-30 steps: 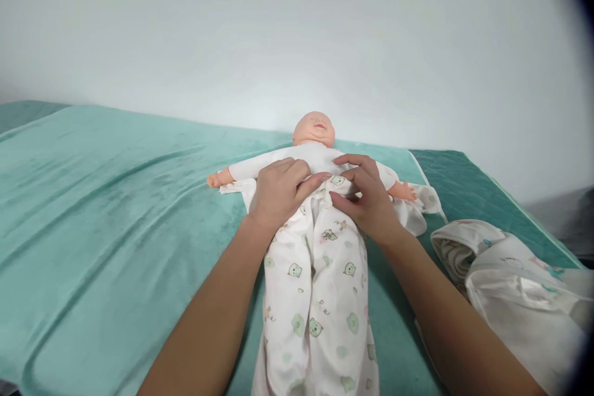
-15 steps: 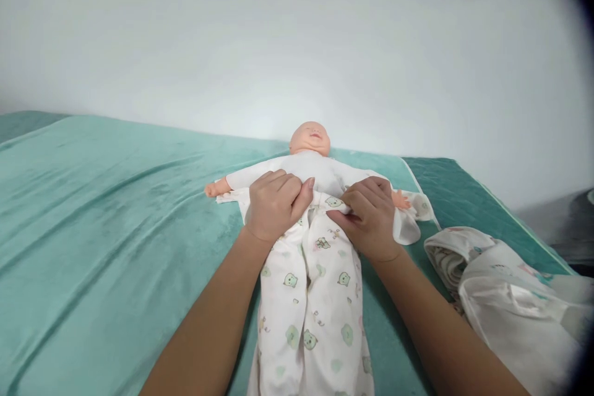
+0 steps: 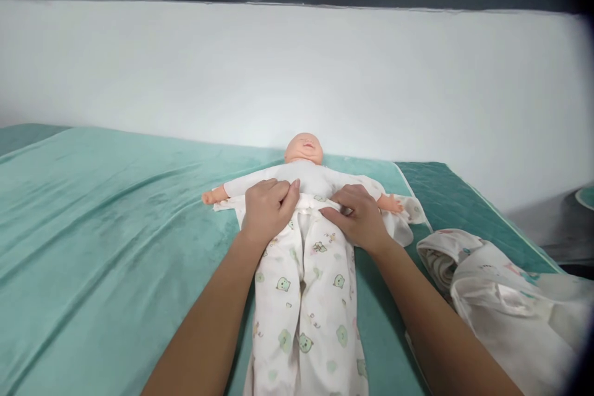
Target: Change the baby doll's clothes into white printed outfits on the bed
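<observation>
A baby doll lies on its back, head toward the wall and arms spread, in a white long-sleeved top. White baby trousers printed with green bears cover its legs. My left hand is closed on the waistband at the left side, thumb pointing up. At the right side of the waistband my right hand pinches the cloth between thumb and fingers. Another pale cloth spreads out under the doll's arm on the right. The trouser ends run out of view at the bottom.
A green blanket covers the bed. Rolled and folded printed white cloths lie at the right, beside my right forearm. A white wall stands behind the doll, with a darker green cover at the right edge.
The camera has tilted up slightly, so the scene sits a little lower and further left. Both hands still hold the waistband, with little visible movement against the doll.
</observation>
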Tool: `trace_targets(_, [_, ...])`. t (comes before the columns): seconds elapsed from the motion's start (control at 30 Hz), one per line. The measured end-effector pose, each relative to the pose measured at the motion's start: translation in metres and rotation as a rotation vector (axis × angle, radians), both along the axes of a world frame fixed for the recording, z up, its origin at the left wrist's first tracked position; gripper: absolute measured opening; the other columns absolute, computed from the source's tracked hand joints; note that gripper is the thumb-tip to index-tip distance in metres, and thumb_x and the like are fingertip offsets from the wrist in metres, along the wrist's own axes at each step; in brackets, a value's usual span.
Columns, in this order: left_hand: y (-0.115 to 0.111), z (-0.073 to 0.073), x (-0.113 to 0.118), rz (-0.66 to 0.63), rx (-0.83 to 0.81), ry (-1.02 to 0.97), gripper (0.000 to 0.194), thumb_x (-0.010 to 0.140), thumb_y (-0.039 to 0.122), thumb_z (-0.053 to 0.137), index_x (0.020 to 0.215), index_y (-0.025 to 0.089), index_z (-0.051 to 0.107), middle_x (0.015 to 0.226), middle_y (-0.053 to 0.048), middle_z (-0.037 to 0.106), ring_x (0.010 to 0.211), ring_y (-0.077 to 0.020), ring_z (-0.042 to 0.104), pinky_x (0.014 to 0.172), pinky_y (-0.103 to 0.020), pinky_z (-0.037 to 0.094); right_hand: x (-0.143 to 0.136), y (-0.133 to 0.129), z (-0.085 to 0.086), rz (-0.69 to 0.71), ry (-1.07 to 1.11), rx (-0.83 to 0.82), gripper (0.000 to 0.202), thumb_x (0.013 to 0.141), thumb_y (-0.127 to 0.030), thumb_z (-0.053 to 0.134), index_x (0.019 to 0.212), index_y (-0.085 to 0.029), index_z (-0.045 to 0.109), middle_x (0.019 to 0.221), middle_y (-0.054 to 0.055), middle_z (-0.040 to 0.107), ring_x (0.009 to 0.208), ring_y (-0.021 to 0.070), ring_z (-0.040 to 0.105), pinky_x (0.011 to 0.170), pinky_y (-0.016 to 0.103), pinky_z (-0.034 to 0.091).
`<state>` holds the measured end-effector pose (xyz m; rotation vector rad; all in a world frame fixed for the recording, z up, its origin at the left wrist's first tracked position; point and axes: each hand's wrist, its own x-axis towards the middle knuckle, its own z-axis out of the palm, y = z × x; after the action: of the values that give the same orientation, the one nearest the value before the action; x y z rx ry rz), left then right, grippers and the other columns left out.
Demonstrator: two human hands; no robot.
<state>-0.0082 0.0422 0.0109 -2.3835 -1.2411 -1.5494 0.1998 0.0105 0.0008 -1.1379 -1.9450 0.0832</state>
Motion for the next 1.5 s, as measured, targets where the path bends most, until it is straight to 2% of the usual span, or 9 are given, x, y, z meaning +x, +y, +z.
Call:
trace_targets(0.13, [0.001,0.006,0.0,-0.037,-0.321,-0.112,0.052,0.096,0.044,0.045,0.056,0.019,0.024,0.051,0.004,0.025,0.05,-0.0098,0.028,0.053,-0.03,0.023,0.001,0.001,0.003,-0.008,0.056,-0.16,0.037,0.089,-0.051,0.062,0.068,-0.023,0.05,0.063,-0.003,0.05,0.069,0.0168,0.049,0.075,0.036,0.039])
trace_targets(0.27, [0.001,0.01,0.0,-0.073,-0.455,-0.167,0.052,0.094,0.048,0.047,0.057,0.019,0.024,0.053,0.004,0.025,0.053,-0.0099,0.029,0.053,-0.029,0.023,0.006,0.002,0.005,0.067,0.068,-0.278,0.034,0.089,-0.053,0.062,0.075,-0.024,0.053,0.073,-0.003,0.054,0.074,0.0174,0.051,0.075,0.034,0.04])
trace_targets(0.37, [-0.001,0.008,0.0,-0.075,-0.394,-0.139,0.051,0.095,0.045,0.047,0.057,0.019,0.024,0.053,0.004,0.025,0.052,-0.0097,0.028,0.052,-0.029,0.023,0.006,0.001,0.005,0.052,-0.009,-0.195,0.036,0.088,-0.052,0.064,0.072,-0.023,0.051,0.07,-0.004,0.053,0.073,0.0166,0.05,0.083,0.037,0.037])
trace_targets(0.43, [-0.002,0.005,0.0,-0.041,-0.226,-0.115,0.049,0.095,0.039,0.048,0.057,0.019,0.024,0.051,0.005,0.025,0.051,-0.0096,0.027,0.053,-0.029,0.022,0.002,-0.002,0.004,-0.019,-0.073,-0.02,0.037,0.089,-0.049,0.063,0.07,-0.022,0.048,0.067,-0.004,0.052,0.072,0.0162,0.05,0.088,0.039,0.033])
trace_targets(0.57, [-0.005,-0.001,0.001,0.006,0.153,-0.06,0.044,0.092,0.024,0.051,0.057,0.02,0.025,0.051,0.005,0.026,0.05,-0.0102,0.028,0.055,-0.03,0.025,-0.006,-0.011,0.001,-0.142,-0.208,0.327,0.033,0.091,-0.038,0.062,0.068,-0.021,0.046,0.071,0.0,0.058,0.074,0.0177,0.047,0.081,0.038,0.033])
trace_targets(0.67, [-0.013,-0.006,-0.003,0.023,0.266,-0.021,0.042,0.09,0.019,0.052,0.057,0.021,0.026,0.052,0.005,0.025,0.051,-0.0109,0.027,0.056,-0.031,0.025,-0.006,-0.015,-0.001,-0.17,-0.261,0.424,0.03,0.089,-0.031,0.063,0.066,-0.022,0.046,0.073,0.001,0.06,0.076,0.0188,0.046,0.077,0.038,0.032])
trace_targets(0.8, [-0.035,-0.016,-0.015,0.084,0.191,-0.041,0.042,0.092,0.019,0.051,0.058,0.021,0.027,0.051,0.005,0.027,0.051,-0.0108,0.029,0.056,-0.03,0.025,0.0,-0.014,-0.005,-0.179,-0.315,0.45,0.031,0.087,-0.032,0.063,0.064,-0.022,0.046,0.069,0.001,0.058,0.076,0.0198,0.045,0.076,0.038,0.031])
trace_targets(1.1, [-0.072,-0.026,-0.029,0.078,-0.403,-0.175,0.047,0.098,0.04,0.042,0.058,0.02,0.03,0.053,0.005,0.034,0.053,-0.01,0.035,0.056,-0.027,0.028,0.003,-0.01,-0.012,-0.084,-0.214,0.313,0.027,0.079,-0.02,0.065,0.061,-0.022,0.045,0.06,-0.001,0.051,0.074,0.0188,0.047,0.074,0.035,0.034])
trace_targets(1.5, [-0.065,-0.037,-0.027,0.282,-0.128,0.02,0.041,0.099,0.031,0.041,0.059,0.021,0.041,0.056,0.002,0.049,0.061,-0.014,0.047,0.071,-0.032,0.032,0.006,-0.053,-0.016,-0.029,-0.16,0.384,0.027,0.081,-0.018,0.067,0.064,-0.022,0.046,0.056,-0.006,0.043,0.06,0.0131,0.043,0.072,0.034,0.035])
